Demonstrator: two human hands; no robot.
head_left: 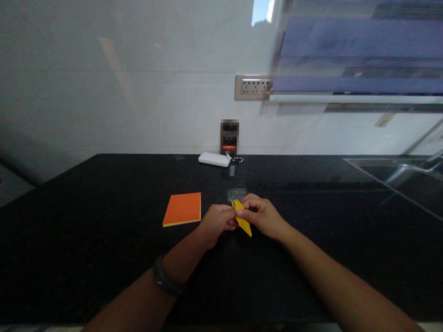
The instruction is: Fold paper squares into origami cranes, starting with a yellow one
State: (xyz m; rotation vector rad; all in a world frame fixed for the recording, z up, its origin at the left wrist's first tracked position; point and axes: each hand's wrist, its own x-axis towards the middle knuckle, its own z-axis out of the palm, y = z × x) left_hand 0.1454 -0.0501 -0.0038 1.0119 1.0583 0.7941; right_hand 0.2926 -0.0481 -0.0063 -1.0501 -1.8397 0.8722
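Note:
A folded piece of yellow paper [244, 223], with thin points at its top and a longer tip slanting down to the right, is held between my two hands over the counter. My left hand [218, 220] is closed on its left side, some fingers tucked behind the paper. My right hand [261, 214] pinches it from the right, thumb across the front and fingers curled behind. Left of my hands lies a stack of square paper [182, 209], orange on top with a yellow edge below.
The black counter [121, 258] runs to a pale tiled wall. Near the wall lie a white oblong device [214, 159] with a beaded strap [237, 160] and a small upright dark box [230, 137]. A sink [408, 180] is at the right; a socket panel [255, 87] sits above.

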